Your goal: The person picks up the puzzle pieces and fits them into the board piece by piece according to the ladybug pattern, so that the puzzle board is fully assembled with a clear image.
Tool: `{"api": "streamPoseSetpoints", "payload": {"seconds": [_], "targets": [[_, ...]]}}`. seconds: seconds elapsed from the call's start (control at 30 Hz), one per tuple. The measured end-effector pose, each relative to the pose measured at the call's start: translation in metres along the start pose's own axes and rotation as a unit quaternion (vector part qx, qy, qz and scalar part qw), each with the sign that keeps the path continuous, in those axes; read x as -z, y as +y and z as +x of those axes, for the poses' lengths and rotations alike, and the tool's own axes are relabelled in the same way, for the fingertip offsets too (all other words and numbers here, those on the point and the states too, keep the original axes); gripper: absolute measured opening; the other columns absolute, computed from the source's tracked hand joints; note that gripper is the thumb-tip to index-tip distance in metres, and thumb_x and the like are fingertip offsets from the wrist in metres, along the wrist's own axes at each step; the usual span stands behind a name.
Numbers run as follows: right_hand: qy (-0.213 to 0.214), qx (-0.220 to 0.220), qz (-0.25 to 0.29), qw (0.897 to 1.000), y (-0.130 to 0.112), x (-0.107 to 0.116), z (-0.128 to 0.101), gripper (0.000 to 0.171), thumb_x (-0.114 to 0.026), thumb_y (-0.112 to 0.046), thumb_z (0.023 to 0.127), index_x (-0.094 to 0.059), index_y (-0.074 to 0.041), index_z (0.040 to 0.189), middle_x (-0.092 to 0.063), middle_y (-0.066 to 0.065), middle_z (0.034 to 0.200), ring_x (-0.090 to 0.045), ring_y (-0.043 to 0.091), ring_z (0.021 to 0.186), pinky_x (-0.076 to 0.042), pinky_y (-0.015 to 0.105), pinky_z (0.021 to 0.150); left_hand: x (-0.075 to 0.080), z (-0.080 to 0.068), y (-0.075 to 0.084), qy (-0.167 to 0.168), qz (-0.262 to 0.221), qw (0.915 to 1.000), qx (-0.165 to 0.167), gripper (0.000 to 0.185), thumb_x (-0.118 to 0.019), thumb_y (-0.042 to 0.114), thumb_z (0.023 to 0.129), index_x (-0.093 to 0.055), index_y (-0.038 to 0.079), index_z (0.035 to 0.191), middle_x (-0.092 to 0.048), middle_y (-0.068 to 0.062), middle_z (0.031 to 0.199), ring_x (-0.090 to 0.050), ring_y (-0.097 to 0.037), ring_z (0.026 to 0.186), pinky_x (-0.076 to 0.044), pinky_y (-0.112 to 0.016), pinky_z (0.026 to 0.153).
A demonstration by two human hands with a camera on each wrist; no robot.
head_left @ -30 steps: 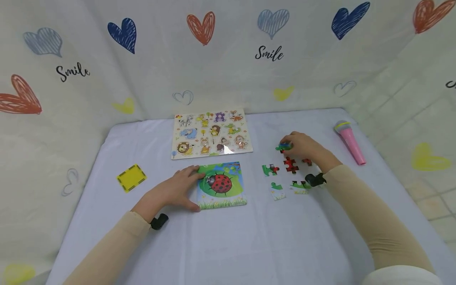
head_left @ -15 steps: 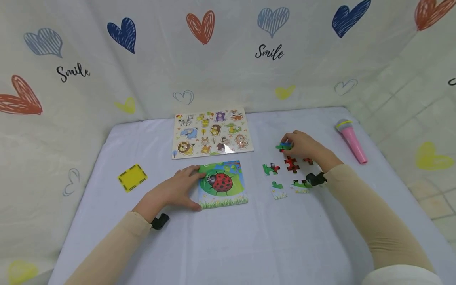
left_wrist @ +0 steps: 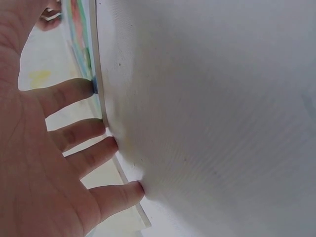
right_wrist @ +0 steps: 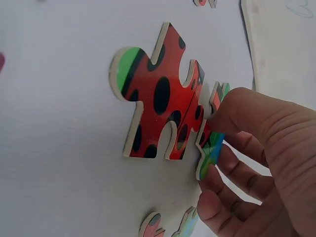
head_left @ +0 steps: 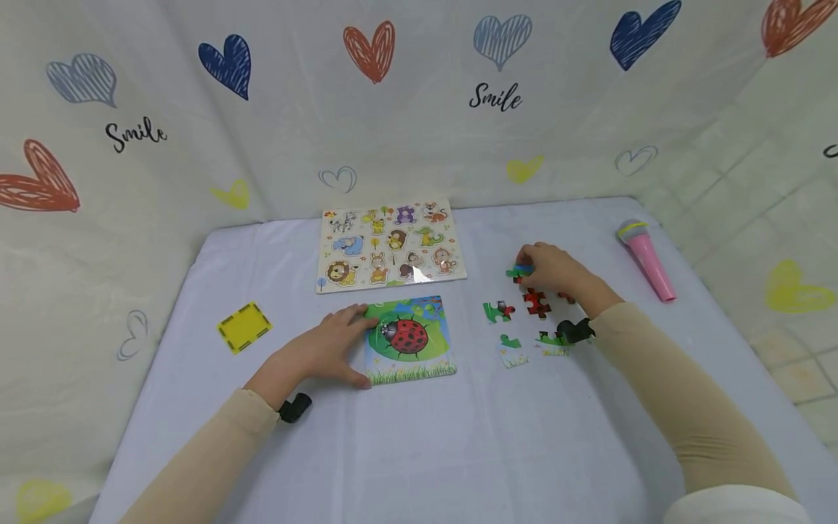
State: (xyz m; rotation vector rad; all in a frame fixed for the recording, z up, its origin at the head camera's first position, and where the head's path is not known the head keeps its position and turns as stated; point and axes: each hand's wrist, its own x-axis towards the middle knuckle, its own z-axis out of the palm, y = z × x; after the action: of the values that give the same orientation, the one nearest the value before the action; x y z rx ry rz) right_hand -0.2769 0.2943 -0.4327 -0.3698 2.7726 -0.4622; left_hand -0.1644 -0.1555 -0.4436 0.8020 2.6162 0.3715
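Observation:
In the head view my left hand (head_left: 317, 348) lies at the left edge of a square ladybug picture board (head_left: 409, 338). Its fingers are spread, the thumb at the near left corner. The left wrist view shows these straight fingers (left_wrist: 81, 153) touching the board's edge and the cloth. To the right, my right hand (head_left: 556, 268) pinches a green, blue and red jigsaw piece (head_left: 519, 273) low over the table. Thumb and fingers hold that piece upright on edge in the right wrist view. Close by lie a red spotted piece (right_wrist: 160, 94) and a green-and-red piece (head_left: 499, 311).
Two grass-patterned pieces (head_left: 513, 353) lie nearer me; another red piece (head_left: 566, 297) is partly hidden by my right wrist. An animal puzzle board (head_left: 390, 247) stands behind the ladybug board. A yellow rectangle (head_left: 244, 327) lies left, a pink toy microphone (head_left: 647, 262) far right.
My right wrist has shifted slightly left, covering more of the red piece beneath it. The left hand, the ladybug board and the loose pieces stay where they were.

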Motion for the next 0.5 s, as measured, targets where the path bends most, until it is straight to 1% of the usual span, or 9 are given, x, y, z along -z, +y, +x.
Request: {"api": "streamPoseSetpoints", "payload": {"seconds": [0.23, 0.5], "targets": [[0.010, 0.000, -0.011, 1.000, -0.0004, -0.0020, 0.0025, 0.040, -0.078, -0.020, 0.089, -0.063, -0.001, 0.121, -0.063, 0.020, 0.124, -0.058, 0.035, 0.114, -0.048, 0.055, 0.103, 0.0001, -0.0009, 0.0008, 0.002, -0.005, 1.0000, 0.001, 0.110, -0.089, 0.059, 0.071, -0.040, 0.017, 0.160, -0.024, -0.016, 0.169, -0.025, -0.038, 0.155, -0.023, -0.061, 0.125], [0.014, 0.008, -0.011, 1.000, -0.0028, -0.0035, 0.0034, 0.040, -0.080, -0.022, 0.087, -0.064, -0.003, 0.119, -0.064, 0.017, 0.122, -0.059, 0.033, 0.110, -0.050, 0.054, 0.099, 0.0000, -0.0012, 0.0007, 0.003, -0.006, 1.0000, 0.002, 0.109, -0.089, 0.059, 0.071, -0.040, 0.017, 0.160, -0.024, -0.016, 0.169, -0.025, -0.037, 0.156, -0.022, -0.060, 0.125]]}}
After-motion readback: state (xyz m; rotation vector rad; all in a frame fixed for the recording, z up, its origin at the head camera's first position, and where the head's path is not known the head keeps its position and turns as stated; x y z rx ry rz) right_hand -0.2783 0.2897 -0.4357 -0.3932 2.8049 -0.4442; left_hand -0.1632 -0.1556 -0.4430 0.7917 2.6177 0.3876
